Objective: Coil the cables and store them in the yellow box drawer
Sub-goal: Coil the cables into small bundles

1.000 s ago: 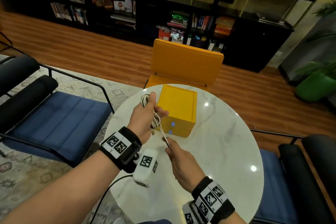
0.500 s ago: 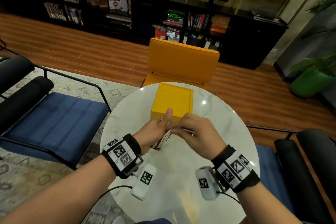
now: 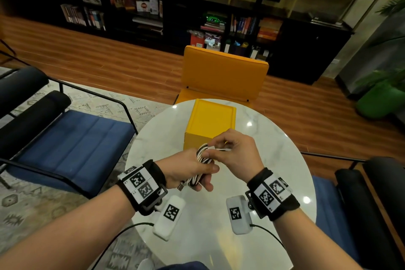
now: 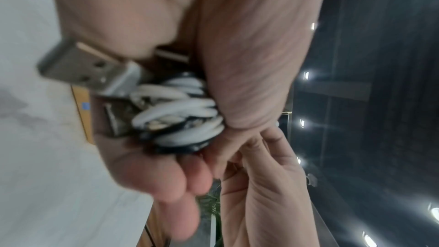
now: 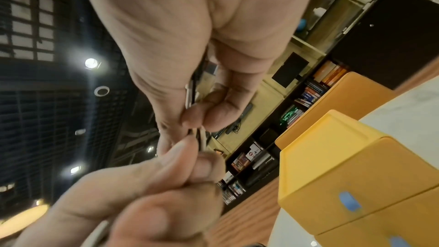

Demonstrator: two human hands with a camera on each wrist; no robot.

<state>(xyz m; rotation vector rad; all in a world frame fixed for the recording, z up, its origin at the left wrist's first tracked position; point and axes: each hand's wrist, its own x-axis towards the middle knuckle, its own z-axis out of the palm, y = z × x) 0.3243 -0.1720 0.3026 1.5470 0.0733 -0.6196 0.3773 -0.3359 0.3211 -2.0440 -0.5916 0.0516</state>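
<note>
Head view is giving the whole layout: blue chair (image 3: 72, 138) sitting left of the round marble worktop (image 3: 274, 173), both hands meeting over its middle, yellow box (image 3: 210, 120) standing just behind them w/ an orange chair (image 3: 223, 76) beyond. Only the wrist views are showing detail. Left wrist view is showing a metal USB plug (image 4: 87, 67) sticking out at the heel of the palm, plus a second metal connector tucked beside the loops; in the head view that plug is just peeking out under the hand. Right wrist view is showing the box front w/ blue marks (image 5: 349, 201) on its stacked drawer fronts, which are sitting flush, and the books on the shelves behind.

Left hand (image 3: 188, 171) is curling round the coiled cable (image 3: 202, 158), a black-and-white bundle running lengthwise thru the palm, thumb lying across the bundle, fingers wrapping under it. Bundle is being held above the worktop, just in front of the box, not touching it as far as I can tell.

Right hand (image 3: 235, 153) is pinching the white cable end (image 3: 221, 149) betw. thumb and forefinger right at the top of the bundle; other fingers are curling in loosely. Its fingertips are touching the left hand's.
</note>
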